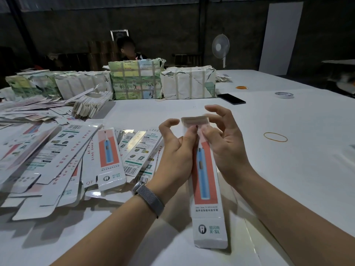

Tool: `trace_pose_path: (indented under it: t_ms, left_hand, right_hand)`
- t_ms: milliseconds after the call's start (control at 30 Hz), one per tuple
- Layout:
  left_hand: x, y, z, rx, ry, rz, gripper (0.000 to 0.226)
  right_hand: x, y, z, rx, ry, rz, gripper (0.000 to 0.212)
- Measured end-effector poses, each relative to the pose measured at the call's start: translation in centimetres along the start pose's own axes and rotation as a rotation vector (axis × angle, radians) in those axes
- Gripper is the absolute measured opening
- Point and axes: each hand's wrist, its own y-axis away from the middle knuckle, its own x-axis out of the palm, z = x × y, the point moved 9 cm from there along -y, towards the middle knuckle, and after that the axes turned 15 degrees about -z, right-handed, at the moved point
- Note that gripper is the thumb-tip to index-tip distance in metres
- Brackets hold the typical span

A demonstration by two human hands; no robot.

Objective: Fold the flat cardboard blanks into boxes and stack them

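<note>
Item: one long box [206,181], white with a red panel and a blue toothbrush picture, held above the white table [288,160] in front of you, far end flap raised. Your left hand [176,148] grips its left edge, thumb on the face, fingers curled. Your right hand [224,137] pinches near the top flap, other fingers spread. Flat blanks [76,154]: loose heap lying to your left. Wrapped bundles [136,81]: row at the far edge. Also: rubber band [275,136], phone [231,98], tape roll [284,95].
</note>
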Motion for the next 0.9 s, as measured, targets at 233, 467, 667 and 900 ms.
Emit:
trace_pose_path:
  t_ms: [233, 467, 667, 900]
  left_hand:
    - [0.0, -0.1, -0.1, 0.056, -0.047, -0.007, 0.010]
    - [0.3, 0.0, -0.4, 0.067, -0.050, 0.024, 0.007]
    - [0.7, 0.0, -0.5, 0.114, -0.031, 0.035, 0.003]
    - [1.0, 0.2, -0.8, 0.180, -0.072, 0.060, 0.011]
  right_hand:
    - [0.1, -0.1, -0.9, 0.074, 0.013, 0.000, 0.029]
    - [0.1, 0.1, -1.4, 0.161, 0.004, -0.005, 0.020]
    - [-0.6, -0.4, -1.6, 0.204, 0.043, -0.080, 0.013]
    - [-0.8, -0.7, -1.6, 0.219, 0.073, -0.078, 0.016]
